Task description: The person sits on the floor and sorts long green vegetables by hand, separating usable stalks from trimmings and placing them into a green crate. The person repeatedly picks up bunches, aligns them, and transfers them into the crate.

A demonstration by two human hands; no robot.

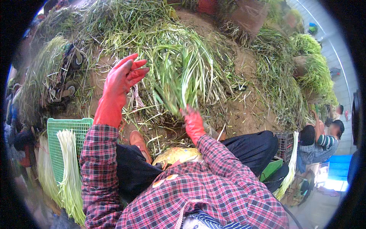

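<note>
My left hand [123, 75], in a stained red rubber glove, is raised on the left with its fingers apart and nothing in it. In a matching glove, my right hand [194, 122] grips a bunch of long green leaves [184, 83] at their lower end. The bunch fans out away from me and is partly blurred. It hangs in front of a heap of loose leaves [160, 37], so where one ends and the other begins is hard to tell. A yellow printed sheet or bag [174, 156] lies between my legs.
A green plastic crate [70, 122] stands at left, with a bundle of trimmed pale stalks [67, 154] against it. Another pale bundle [290, 169] lies at right beside a dark crate [284, 144]. A wheeled cart [70, 64] stands at far left. A person [323, 146] sits at right near leaf piles.
</note>
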